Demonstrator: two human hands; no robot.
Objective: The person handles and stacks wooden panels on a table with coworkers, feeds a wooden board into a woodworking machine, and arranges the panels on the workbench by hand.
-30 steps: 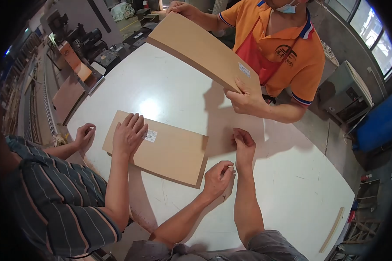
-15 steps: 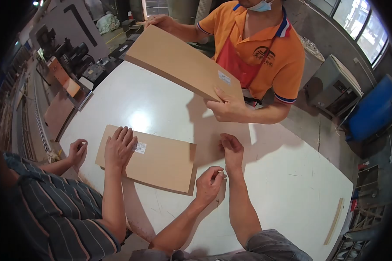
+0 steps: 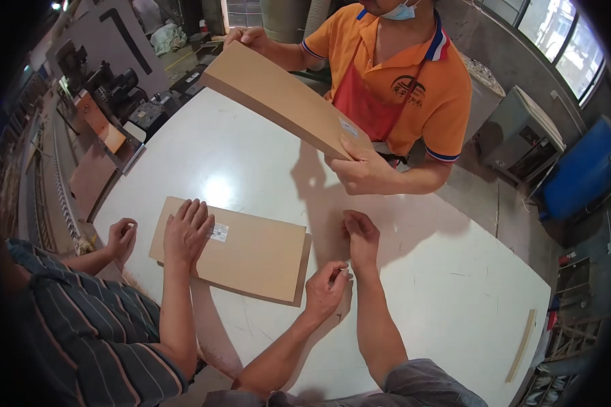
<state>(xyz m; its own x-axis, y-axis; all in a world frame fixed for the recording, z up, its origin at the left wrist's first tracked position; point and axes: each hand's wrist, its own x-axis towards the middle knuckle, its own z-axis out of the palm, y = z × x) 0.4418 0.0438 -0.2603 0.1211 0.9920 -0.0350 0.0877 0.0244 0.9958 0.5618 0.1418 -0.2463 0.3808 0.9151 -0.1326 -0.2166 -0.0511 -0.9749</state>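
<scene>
White tabletop [image 3: 448, 325] is stretching beneath the half-curled, seemingly empty left hand [image 3: 327, 288] and right hand [image 3: 362, 237]; beside the left, a brown panel [image 3: 258, 254] is looking stiff, inviting edge holds.

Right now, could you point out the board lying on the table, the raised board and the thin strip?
Lying board [image 3: 244, 256]: head view, middle of its top face.
Raised board [image 3: 288, 99]: head view, middle of its broad face.
Thin strip [image 3: 521, 346]: head view, midway along it.
</scene>
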